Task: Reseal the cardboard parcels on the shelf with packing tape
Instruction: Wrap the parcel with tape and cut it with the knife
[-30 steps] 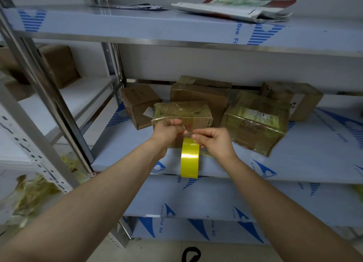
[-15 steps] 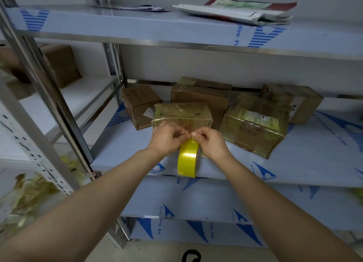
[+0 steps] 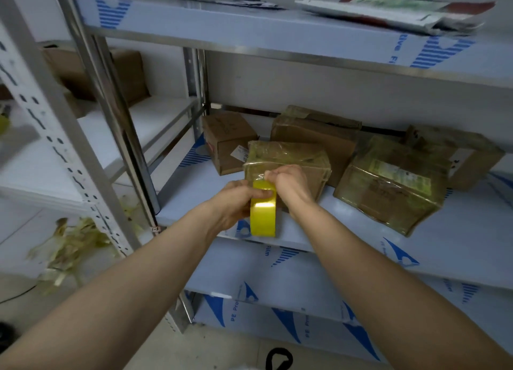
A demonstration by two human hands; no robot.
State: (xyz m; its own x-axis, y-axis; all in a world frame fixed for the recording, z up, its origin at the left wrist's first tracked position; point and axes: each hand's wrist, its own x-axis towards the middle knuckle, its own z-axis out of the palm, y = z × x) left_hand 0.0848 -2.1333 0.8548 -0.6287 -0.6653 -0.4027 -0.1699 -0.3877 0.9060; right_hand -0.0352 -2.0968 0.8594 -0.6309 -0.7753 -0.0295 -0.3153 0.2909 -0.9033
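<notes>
Your left hand [image 3: 236, 203] clasps the yellow tape roll [image 3: 263, 211] at the shelf [image 3: 361, 231] edge, fingers wrapped round its rim; your right hand [image 3: 288, 183] pinches the free end against the taped parcel [image 3: 288, 158]. The roll stands on edge, axis running left-right. It looks light and stiff; the film is clingy, so grip the rim.

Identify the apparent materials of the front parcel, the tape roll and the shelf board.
Front parcel: brown cardboard under glossy, wrinkled clear film. Tape roll: shiny yellow plastic tape with a bright glare band. Shelf board: probably sheet metal under blue-printed protective film.
</notes>
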